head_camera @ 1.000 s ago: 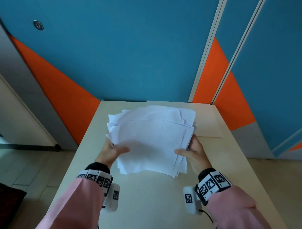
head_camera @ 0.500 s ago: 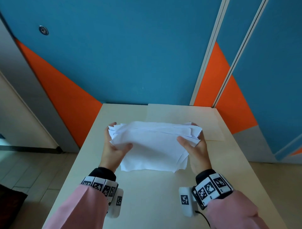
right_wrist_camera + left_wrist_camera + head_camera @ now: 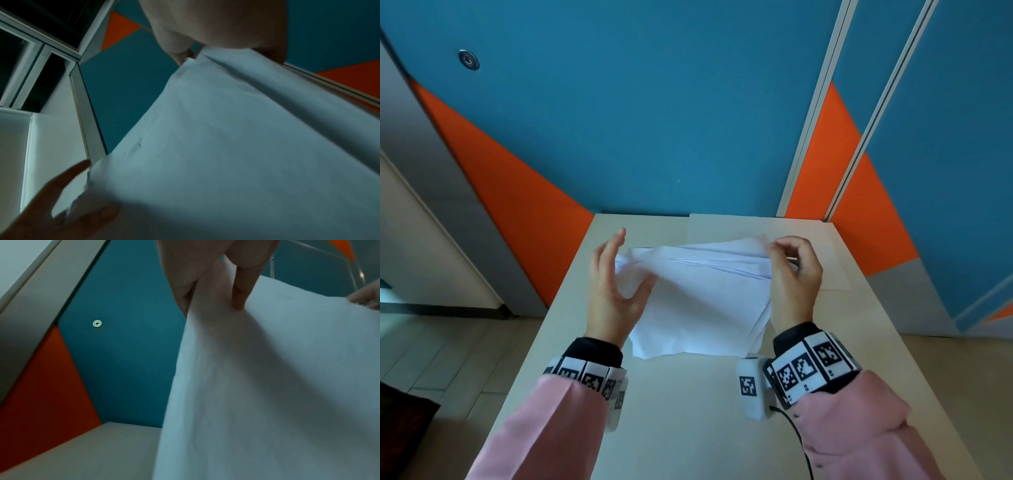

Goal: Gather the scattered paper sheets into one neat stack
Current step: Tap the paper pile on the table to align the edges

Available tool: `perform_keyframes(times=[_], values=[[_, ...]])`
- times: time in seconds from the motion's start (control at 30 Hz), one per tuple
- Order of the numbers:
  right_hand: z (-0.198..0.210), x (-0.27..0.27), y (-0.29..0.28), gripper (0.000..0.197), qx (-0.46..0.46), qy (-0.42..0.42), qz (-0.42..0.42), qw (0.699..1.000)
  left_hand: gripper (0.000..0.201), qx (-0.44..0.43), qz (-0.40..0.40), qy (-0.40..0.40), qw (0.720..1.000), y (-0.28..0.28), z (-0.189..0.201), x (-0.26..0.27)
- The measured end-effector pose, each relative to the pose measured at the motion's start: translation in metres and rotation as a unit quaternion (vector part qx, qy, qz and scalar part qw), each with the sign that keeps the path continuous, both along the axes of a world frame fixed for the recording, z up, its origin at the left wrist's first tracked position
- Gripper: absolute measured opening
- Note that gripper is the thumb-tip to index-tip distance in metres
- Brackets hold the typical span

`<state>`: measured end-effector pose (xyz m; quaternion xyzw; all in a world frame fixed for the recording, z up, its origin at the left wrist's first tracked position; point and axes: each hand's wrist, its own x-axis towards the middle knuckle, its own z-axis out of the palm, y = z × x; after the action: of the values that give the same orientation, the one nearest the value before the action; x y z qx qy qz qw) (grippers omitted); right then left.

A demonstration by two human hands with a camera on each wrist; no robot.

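Both hands have climbed to the top edge of the paper stack (image 3: 698, 301), now tipped up on the worktop (image 3: 688, 411). On my left hand (image 3: 609, 294) the fingers spread straight around its edge; on my right hand (image 3: 796, 284) they pinch the corner. Sheets look uneven, so I judge squaring is left

The wrist views' top edges crop the left hand (image 3: 205, 264) and right hand (image 3: 216, 21), with the paper stack (image 3: 226, 146) blurred.
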<state>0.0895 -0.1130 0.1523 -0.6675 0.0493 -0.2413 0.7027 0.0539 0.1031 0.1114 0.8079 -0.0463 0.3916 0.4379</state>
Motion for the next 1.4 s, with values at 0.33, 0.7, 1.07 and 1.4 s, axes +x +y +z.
perform_keyframes(times=[0.33,0.7,1.07,1.4], values=[[0.001,0.002,0.012,0.033,-0.022,0.003,0.007,1.000,0.048,0.136,0.014,0.011,0.991,0.000,0.007,-0.004],[-0.010,-0.006,-0.012,0.025,0.025,0.030,0.122,0.992,0.074,-0.055,-0.003,0.079,0.995,0.001,0.000,-0.005],[-0.043,-0.001,-0.025,0.035,-0.026,0.120,0.210,0.970,0.026,-0.346,-0.158,0.226,0.897,-0.008,0.001,0.010],[-0.074,-0.002,-0.030,0.035,-0.030,0.214,0.252,0.943,0.100,-0.366,-0.191,0.280,0.867,0.008,-0.037,0.014]])
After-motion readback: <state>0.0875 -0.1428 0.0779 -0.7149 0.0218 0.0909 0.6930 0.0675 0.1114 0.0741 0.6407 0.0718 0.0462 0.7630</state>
